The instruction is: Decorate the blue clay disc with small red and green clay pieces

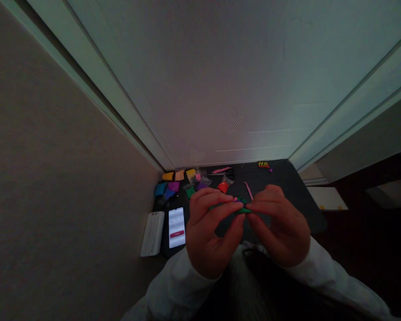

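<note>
My left hand [211,232] and my right hand [282,225] meet over the dark table, thumbs and fingertips pinched together. Between them is a small green piece of what looks like modelling clay [243,211], held from both sides. Just behind the fingertips, a darker green piece with pink and purple bits [239,199] is partly hidden, so I cannot tell whether it joins the held piece. A pink tool [248,191] lies beyond my right fingers. Past my left hand sit a green packet [190,191] and a red lump in clear wrap [223,186].
On the dark table [287,178], a lit phone [177,228] lies left, beside a white case-like object [153,233]. Blue, purple and yellow packets [169,176] cluster at the back left. Dark-handled scissors [230,174] and a small yellow-and-red item [263,165] lie near the white panel [200,89].
</note>
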A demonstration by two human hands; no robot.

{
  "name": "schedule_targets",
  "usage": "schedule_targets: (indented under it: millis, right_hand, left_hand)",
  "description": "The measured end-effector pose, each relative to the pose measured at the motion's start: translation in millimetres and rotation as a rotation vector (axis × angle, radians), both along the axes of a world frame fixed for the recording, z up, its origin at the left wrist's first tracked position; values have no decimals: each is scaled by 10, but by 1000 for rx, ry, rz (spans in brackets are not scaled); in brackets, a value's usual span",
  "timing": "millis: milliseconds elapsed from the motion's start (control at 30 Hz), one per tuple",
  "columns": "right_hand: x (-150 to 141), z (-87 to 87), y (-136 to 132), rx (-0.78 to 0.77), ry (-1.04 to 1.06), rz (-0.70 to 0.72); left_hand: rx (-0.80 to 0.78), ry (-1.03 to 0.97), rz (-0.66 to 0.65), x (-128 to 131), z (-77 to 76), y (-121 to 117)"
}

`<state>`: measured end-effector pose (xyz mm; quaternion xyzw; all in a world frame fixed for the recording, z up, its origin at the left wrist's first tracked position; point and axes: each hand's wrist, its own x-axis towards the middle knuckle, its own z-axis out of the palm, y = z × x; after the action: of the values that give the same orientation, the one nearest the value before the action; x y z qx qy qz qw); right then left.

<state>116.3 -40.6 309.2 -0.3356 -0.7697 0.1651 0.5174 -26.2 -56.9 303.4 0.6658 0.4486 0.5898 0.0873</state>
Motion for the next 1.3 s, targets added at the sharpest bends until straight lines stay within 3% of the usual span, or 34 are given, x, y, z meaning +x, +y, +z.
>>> schedule_targets:
  millis: [800, 1300]
  right_hand:
    - [129, -6, 30, -36, 23, 2]
    - [741, 16, 189, -17, 16, 70]
  left_hand:
    - [-29, 52, -2, 122, -107, 49]
    - [17, 57, 53, 692, -89, 136]
